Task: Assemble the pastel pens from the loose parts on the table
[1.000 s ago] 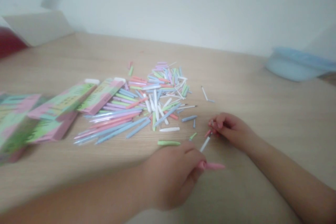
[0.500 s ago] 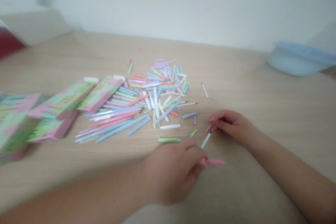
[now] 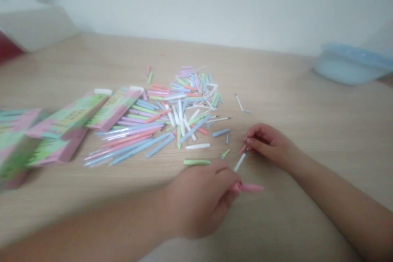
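My left hand (image 3: 205, 198) is closed around a pink pen piece (image 3: 251, 188), whose tapered end sticks out to the right past the thumb. Farther right, my right hand (image 3: 267, 143) has its thumb and fingertips pinched together; what they hold is too small and blurred to name. Just below those fingertips is a small red pen part (image 3: 242, 150). A white pen refill (image 3: 240, 161) with a dark tip slants between the two hands, its lower end passing behind the left one. A green pen barrel (image 3: 197, 162) lies beside my left knuckles, near a small green piece (image 3: 226, 153).
A heap of pastel pen parts (image 3: 179, 102) spreads over the middle of the wooden table (image 3: 276, 90). Printed pen boxes (image 3: 73, 116) overlap at the left. At the far right stands a pale blue container (image 3: 350, 65). A white wall closes off the back.
The view has shifted slightly, so the things on the table appear a little higher and farther left. Both hands keep nearly the same pose and grip.
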A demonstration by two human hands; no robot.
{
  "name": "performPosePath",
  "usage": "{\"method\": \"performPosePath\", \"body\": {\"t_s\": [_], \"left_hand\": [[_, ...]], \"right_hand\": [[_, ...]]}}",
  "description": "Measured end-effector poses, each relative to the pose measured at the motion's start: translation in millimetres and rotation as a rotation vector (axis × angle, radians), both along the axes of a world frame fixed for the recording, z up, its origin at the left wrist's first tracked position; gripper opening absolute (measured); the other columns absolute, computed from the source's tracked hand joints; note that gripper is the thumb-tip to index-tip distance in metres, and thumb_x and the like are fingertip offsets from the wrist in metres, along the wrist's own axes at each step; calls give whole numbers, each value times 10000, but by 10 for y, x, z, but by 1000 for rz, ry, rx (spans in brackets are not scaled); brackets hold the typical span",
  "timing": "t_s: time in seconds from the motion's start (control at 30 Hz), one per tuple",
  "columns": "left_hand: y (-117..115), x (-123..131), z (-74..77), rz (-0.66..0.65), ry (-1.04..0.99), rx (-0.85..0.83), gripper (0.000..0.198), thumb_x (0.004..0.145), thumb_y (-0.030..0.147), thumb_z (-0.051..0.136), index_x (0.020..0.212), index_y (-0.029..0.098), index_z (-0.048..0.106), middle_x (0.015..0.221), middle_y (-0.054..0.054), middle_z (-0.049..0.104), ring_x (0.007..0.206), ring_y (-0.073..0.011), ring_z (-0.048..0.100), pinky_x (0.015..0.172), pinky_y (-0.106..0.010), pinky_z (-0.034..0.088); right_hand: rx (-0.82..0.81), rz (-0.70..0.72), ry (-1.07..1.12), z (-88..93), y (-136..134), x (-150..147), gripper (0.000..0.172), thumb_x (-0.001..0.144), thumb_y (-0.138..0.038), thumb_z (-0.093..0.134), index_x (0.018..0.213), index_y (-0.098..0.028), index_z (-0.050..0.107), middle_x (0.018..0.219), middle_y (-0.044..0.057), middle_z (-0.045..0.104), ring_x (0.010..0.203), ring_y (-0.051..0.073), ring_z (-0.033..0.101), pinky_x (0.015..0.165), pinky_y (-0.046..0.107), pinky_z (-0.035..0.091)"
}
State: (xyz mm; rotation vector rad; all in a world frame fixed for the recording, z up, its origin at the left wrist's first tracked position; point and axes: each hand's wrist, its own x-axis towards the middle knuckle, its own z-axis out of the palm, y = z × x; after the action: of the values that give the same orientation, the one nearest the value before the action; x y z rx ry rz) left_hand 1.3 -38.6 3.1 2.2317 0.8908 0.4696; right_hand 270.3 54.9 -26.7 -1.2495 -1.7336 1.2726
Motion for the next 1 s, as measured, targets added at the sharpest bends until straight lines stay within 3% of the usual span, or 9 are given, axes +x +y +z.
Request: {"method": "performPosePath", "body": {"t_s": [0.23, 0.4, 0.6, 1.0], "left_hand": [[-8, 8, -45, 185, 134, 68, 283, 1073, 286, 365, 1169, 250, 629, 1116, -53, 656, 908, -207, 681, 817, -364, 556], [34, -8, -74, 123, 205, 130, 236, 1028, 195, 416, 1115, 252, 628, 1116, -32, 650, 940, -214, 682, 835, -379, 575], [33, -25, -108, 65, 229, 130, 237, 995, 161, 455, 1119, 277, 620, 1108, -8, 656, 941, -215, 681, 806, -376, 572], [35, -49, -139, 58, 198, 82, 271, 1001, 163, 456, 1150, 302, 635, 1120, 7, 651, 955, -194, 667, 820, -356, 541]], "right_hand": [[122, 13, -38, 28, -108, -27, 187, 960, -376, 692, 1089, -262, 621, 884, 13, 741, 799, 187, 748, 747, 326, 601], [231, 84, -181, 40, -187, 7, 161, 1021, -374, 595, 1125, -274, 665, 962, 39, 757, 896, 218, 736, 840, 384, 601], [267, 39, -170, 40, -195, 9, 97, 1016, -359, 596, 1018, -266, 622, 888, 29, 729, 815, 214, 708, 758, 360, 596], [299, 80, -225, 64, -174, 19, 152, 1045, -330, 537, 965, -260, 645, 871, 15, 695, 817, 200, 648, 787, 341, 541]]}}
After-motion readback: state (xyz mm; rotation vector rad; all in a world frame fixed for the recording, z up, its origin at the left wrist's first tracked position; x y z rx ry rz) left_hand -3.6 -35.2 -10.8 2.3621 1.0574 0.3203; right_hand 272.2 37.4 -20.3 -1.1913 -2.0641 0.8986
